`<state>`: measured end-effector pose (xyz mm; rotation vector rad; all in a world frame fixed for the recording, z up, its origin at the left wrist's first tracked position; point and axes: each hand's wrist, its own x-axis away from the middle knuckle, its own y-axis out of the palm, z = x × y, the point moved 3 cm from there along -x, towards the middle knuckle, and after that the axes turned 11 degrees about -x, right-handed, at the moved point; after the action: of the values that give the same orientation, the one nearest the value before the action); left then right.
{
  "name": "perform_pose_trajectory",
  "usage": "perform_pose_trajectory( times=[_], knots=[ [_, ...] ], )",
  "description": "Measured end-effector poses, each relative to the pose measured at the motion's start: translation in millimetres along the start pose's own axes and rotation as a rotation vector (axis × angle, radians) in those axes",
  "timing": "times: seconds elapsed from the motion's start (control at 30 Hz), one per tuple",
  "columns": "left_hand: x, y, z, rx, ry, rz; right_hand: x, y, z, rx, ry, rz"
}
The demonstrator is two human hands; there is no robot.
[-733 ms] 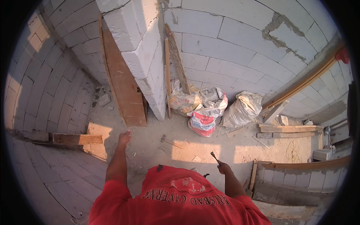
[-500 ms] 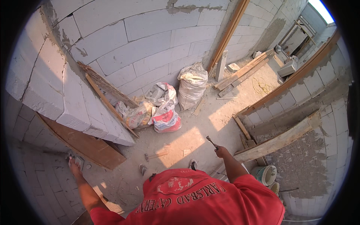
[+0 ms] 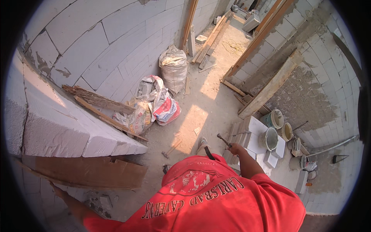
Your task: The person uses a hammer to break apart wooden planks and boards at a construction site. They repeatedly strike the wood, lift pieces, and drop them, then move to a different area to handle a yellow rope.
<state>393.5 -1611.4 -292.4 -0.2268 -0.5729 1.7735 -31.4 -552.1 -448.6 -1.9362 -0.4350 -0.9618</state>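
My right hand [image 3: 236, 149] is closed around the handle of a dark, hammer-like tool [image 3: 223, 140]. Its small head points up and left, above the floor. Far to the left, my left hand [image 3: 58, 190] reaches beside the lower edge of a brown board [image 3: 89, 173] under a ledge of white blocks [image 3: 77, 135]. That hand's fingers are dim and partly hidden, so what it holds or touches is unclear. A hammer with a wooden handle [image 3: 173, 148] lies on the floor in front of me.
Filled sacks [image 3: 172, 71] and a red-and-white bag [image 3: 166, 109] stand by the block wall, near leaning planks [image 3: 100, 101]. Stacked white blocks [image 3: 256, 133] and several buckets [image 3: 268, 139] are at my right. A slanted board [image 3: 270, 85] leans there. Long planks [image 3: 212, 38] lie farther off.
The view has swung right, bringing the stacked blocks and more buckets into sight. My left hand is now lower, by the board's edge. My right hand still grips the tool.
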Motion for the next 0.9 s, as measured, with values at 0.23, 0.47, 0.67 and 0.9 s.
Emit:
perform_pose_trajectory(
  times=[0.23,0.47,0.67,0.9],
  knots=[
    [-44.2,32.3,13.0,-0.121,0.368,-0.408,13.8,23.0,12.8,0.235,-0.245,0.177],
    [12.4,-3.7,-3.5,-0.453,0.194,-0.008,24.7,27.6,7.0,0.393,-0.227,0.095],
    [156.0,-82.9,-6.4,-0.147,0.221,0.208,7.5,53.3,-47.9,0.132,-0.094,-0.072],
    [260.4,-134.6,-57.0,0.112,0.300,0.226,-71.6,77.4,-143.7,0.402,-0.474,-0.159]
  ],
)
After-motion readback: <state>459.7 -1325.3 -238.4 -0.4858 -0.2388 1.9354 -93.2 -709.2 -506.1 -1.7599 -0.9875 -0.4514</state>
